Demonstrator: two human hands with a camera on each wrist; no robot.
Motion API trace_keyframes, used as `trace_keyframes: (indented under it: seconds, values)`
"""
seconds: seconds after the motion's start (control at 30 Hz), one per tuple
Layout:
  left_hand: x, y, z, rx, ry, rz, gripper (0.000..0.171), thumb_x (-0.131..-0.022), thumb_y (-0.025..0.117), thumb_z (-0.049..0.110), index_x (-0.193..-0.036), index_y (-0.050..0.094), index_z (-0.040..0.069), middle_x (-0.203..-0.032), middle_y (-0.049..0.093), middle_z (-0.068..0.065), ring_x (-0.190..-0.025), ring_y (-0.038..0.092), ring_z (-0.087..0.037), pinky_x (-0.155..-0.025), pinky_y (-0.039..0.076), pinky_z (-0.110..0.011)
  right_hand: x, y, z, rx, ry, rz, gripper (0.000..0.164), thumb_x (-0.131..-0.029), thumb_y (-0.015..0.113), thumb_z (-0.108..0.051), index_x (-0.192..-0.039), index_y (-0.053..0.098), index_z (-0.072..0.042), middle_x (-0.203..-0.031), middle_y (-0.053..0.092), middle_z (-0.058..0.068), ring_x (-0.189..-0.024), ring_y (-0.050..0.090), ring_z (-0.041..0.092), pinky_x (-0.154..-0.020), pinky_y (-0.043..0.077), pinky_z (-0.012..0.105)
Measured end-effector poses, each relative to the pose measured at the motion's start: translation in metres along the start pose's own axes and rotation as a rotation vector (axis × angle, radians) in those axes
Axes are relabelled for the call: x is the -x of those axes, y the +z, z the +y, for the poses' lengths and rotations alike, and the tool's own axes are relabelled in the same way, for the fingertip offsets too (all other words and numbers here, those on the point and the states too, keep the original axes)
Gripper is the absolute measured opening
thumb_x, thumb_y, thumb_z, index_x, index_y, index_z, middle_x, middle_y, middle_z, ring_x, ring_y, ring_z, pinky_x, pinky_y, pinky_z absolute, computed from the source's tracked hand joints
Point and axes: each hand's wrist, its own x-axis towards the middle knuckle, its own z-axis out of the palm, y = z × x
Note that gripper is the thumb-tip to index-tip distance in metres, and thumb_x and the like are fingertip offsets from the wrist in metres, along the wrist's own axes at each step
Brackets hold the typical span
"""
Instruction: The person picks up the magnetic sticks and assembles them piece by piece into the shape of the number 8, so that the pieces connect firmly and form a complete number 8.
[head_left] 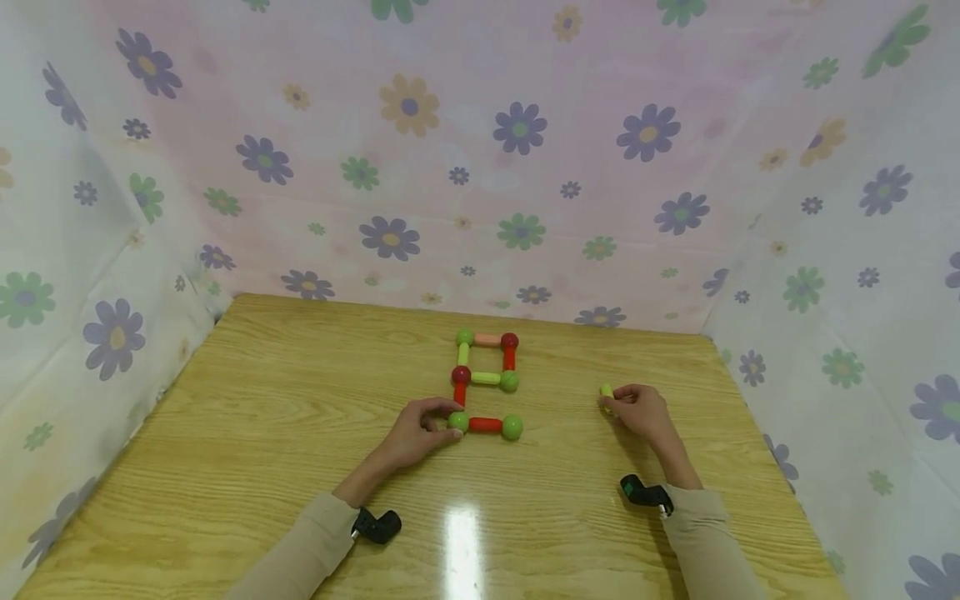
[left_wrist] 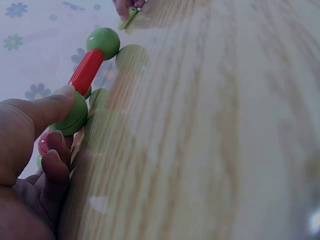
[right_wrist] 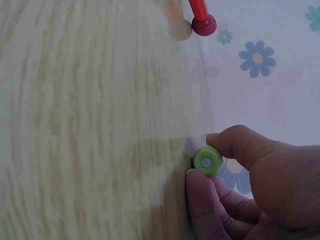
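On the table lies a flat figure of magnetic rods and balls: a square loop on top, with a leg running down and a red rod [head_left: 486, 425] going right to a green ball [head_left: 513, 427]. My left hand [head_left: 411, 435] grips the lower-left green ball [left_wrist: 75, 117] between thumb and fingers. To the right of the figure and apart from it, my right hand [head_left: 643, 414] pinches a yellow-green magnetic rod [right_wrist: 208, 161] close to the tabletop. The rod's end, with a silvery disc in its middle, faces the right wrist camera.
The wooden table [head_left: 300, 392] has a glossy top that mirrors the balls. Flower-patterned cloth [head_left: 465, 167] hangs behind it and along both sides. A dark wrist camera [head_left: 378, 527] sits at the left sleeve, another wrist camera [head_left: 643, 492] at the right.
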Motion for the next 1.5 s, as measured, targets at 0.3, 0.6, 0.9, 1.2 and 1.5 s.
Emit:
trace_keyframes:
  seconds: [0.3, 0.6, 0.9, 1.2, 1.5]
  values:
    - [0.0, 0.001, 0.001, 0.025, 0.008, 0.019, 0.037, -0.089, 0.08, 0.014, -0.124, 0.071, 0.008, -0.117, 0.07, -0.015, -0.059, 0.048, -0.007, -0.054, 0.04, -0.022, 0.004, 0.005, -0.014, -0.102, -0.017, -0.13, 0.05, -0.103, 0.062, -0.022, -0.131, 0.051, 0.019, -0.112, 0.066, 0.03, -0.079, 0.072, 0.018, -0.072, 0.06, 0.031]
    - [0.0, 0.001, 0.0, 0.009, -0.01, 0.017, 0.036, -0.089, 0.08, 0.015, -0.124, 0.071, 0.01, -0.116, 0.07, -0.013, -0.059, 0.048, -0.007, -0.055, 0.041, -0.022, 0.01, 0.03, -0.033, -0.231, -0.064, -0.265, 0.047, -0.103, 0.06, -0.016, -0.132, 0.051, 0.019, -0.107, 0.071, 0.023, -0.083, 0.07, 0.016, -0.074, 0.059, 0.029]
    - [0.0, 0.003, -0.001, 0.02, 0.006, 0.022, 0.037, -0.09, 0.079, 0.013, -0.125, 0.07, 0.007, -0.117, 0.07, -0.016, -0.056, 0.047, -0.007, -0.053, 0.039, -0.023, 0.014, 0.058, -0.049, -0.428, -0.063, -0.289, 0.054, -0.104, 0.06, -0.026, -0.141, 0.049, 0.012, -0.103, 0.068, 0.006, -0.09, 0.066, 0.012, -0.076, 0.057, 0.026]
    - [0.0, 0.001, -0.002, -0.007, -0.004, 0.009, 0.036, -0.089, 0.08, 0.017, -0.123, 0.071, 0.01, -0.116, 0.071, -0.013, -0.058, 0.049, -0.006, -0.055, 0.042, -0.022, 0.012, 0.083, -0.056, -0.515, -0.044, -0.2, 0.049, -0.104, 0.06, -0.02, -0.141, 0.05, 0.011, -0.094, 0.072, 0.001, -0.077, 0.065, 0.008, -0.066, 0.056, 0.023]
    - [-0.002, 0.002, -0.003, -0.006, 0.015, 0.009, 0.035, -0.09, 0.079, 0.018, -0.123, 0.071, 0.009, -0.114, 0.071, -0.014, -0.06, 0.048, -0.008, -0.056, 0.041, -0.022, 0.012, 0.092, -0.061, -0.5, -0.057, -0.219, 0.052, -0.103, 0.062, -0.023, -0.142, 0.05, 0.009, -0.096, 0.074, 0.005, -0.073, 0.065, 0.01, -0.06, 0.055, 0.023]
